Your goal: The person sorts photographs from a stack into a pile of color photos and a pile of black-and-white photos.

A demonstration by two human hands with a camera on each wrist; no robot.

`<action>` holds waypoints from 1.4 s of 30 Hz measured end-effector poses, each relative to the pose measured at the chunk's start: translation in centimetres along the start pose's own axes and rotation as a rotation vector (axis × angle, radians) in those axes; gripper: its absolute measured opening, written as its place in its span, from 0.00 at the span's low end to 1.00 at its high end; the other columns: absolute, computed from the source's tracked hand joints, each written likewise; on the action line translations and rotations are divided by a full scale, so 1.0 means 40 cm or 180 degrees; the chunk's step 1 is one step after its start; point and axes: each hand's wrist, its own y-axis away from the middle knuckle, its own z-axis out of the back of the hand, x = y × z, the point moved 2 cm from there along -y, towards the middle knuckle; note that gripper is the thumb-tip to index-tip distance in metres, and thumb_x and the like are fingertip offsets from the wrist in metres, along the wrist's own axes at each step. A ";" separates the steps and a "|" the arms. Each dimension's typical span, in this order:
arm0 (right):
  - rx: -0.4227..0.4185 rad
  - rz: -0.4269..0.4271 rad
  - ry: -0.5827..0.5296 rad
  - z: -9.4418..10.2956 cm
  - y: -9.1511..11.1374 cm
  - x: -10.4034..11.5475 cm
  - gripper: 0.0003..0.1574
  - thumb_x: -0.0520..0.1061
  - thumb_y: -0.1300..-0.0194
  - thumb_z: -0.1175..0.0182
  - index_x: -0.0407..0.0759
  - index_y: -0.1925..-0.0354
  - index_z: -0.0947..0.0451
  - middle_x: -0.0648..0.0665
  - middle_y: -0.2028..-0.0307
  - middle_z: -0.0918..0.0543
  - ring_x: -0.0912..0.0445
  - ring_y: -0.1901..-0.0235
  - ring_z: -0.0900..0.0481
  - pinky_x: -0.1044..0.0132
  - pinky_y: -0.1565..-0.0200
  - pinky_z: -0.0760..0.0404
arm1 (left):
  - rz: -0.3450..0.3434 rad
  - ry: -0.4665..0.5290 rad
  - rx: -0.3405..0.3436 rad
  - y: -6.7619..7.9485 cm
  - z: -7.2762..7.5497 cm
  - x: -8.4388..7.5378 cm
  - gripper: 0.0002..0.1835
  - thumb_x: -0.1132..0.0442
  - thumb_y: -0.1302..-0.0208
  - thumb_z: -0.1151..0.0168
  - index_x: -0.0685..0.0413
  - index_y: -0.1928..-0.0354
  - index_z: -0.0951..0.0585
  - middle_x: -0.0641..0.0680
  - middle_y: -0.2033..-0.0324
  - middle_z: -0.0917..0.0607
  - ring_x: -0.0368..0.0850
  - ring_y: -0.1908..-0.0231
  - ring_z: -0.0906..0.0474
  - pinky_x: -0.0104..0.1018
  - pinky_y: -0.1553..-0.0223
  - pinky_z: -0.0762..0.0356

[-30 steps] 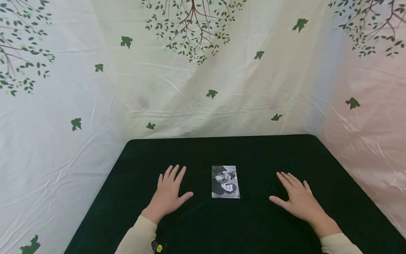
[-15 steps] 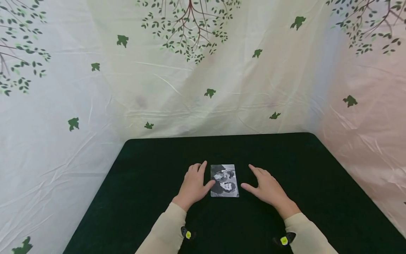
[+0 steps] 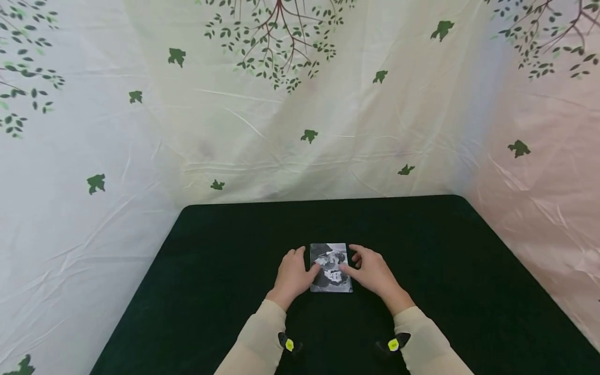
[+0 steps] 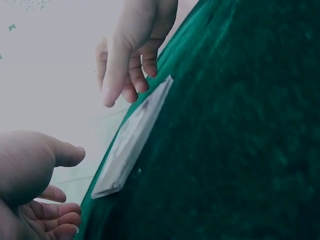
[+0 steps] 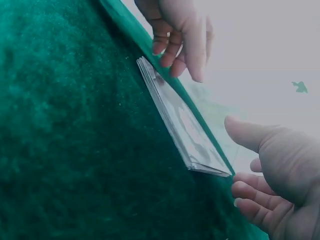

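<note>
On the dark green cloth lies a thin stack of black-and-white photo prints (image 3: 330,285), the top one showing people. Layered edges of the stack (image 5: 181,127) show in the right wrist view. My left hand (image 3: 292,275) is at its left side, thumb over the left margin. My right hand (image 3: 376,273) stands at the right side, its thumb above the print and its fingers slightly bent. Both wrist views show gaps between the hands and the stack (image 4: 131,145). Neither hand grips anything.
Dark green cloth covers the table (image 3: 234,234). Pale curtains (image 3: 262,146) with printed branches and green leaf or bird shapes surround it at the back and sides. Small black-and-yellow devices (image 3: 392,345) sit at the wrists.
Both hands have moved inward from wide apart to either side of the photo stack, thumbs now over its edges. The stack has stayed in place on the cloth.
</note>
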 end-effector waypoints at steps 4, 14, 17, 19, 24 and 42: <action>0.0052 -0.0046 -0.0187 -0.010 0.005 -0.015 0.43 0.59 0.44 0.32 0.44 0.35 0.32 0.47 0.59 0.22 0.56 0.68 0.26 0.63 0.67 0.25 | 0.0029 0.0122 0.0088 0.004 -0.011 0.008 0.36 0.46 0.38 0.37 0.61 0.35 0.32 0.63 0.42 0.26 0.56 0.44 0.28 0.51 0.44 0.29; 0.0077 -0.0026 -0.0407 -0.031 0.016 -0.047 0.42 0.57 0.46 0.29 0.46 0.36 0.30 0.49 0.62 0.21 0.57 0.70 0.27 0.64 0.68 0.26 | 0.0118 0.0326 0.0237 0.017 -0.032 0.021 0.34 0.49 0.40 0.34 0.63 0.38 0.28 0.56 0.58 0.20 0.45 0.62 0.25 0.43 0.60 0.24; 0.0074 -0.0039 -0.0416 -0.032 0.019 -0.053 0.42 0.57 0.46 0.29 0.45 0.37 0.30 0.49 0.63 0.21 0.57 0.70 0.27 0.64 0.69 0.27 | 0.0137 0.0326 0.0275 0.021 -0.038 0.018 0.35 0.48 0.43 0.31 0.64 0.40 0.26 0.54 0.62 0.21 0.44 0.66 0.27 0.41 0.63 0.25; 0.0078 -0.0042 -0.0421 -0.030 0.018 -0.053 0.41 0.57 0.45 0.29 0.45 0.37 0.29 0.49 0.63 0.21 0.57 0.71 0.27 0.64 0.69 0.27 | 0.0156 0.0307 0.0304 0.023 -0.041 0.016 0.36 0.47 0.45 0.30 0.64 0.40 0.26 0.53 0.63 0.21 0.44 0.66 0.28 0.40 0.64 0.26; 0.0116 0.0019 -0.0409 -0.029 0.014 -0.053 0.39 0.55 0.45 0.29 0.46 0.38 0.28 0.50 0.63 0.22 0.57 0.70 0.28 0.63 0.68 0.27 | 0.0233 0.0289 0.0333 0.024 -0.047 0.009 0.38 0.45 0.49 0.27 0.62 0.41 0.25 0.52 0.63 0.23 0.45 0.65 0.29 0.41 0.63 0.27; 0.0141 0.0115 -0.0090 -0.033 0.015 -0.046 0.36 0.55 0.47 0.28 0.50 0.40 0.24 0.51 0.64 0.25 0.57 0.70 0.30 0.62 0.69 0.30 | 0.0126 0.0405 0.0293 0.022 -0.047 0.002 0.35 0.53 0.48 0.26 0.59 0.40 0.25 0.51 0.63 0.23 0.45 0.64 0.29 0.40 0.64 0.28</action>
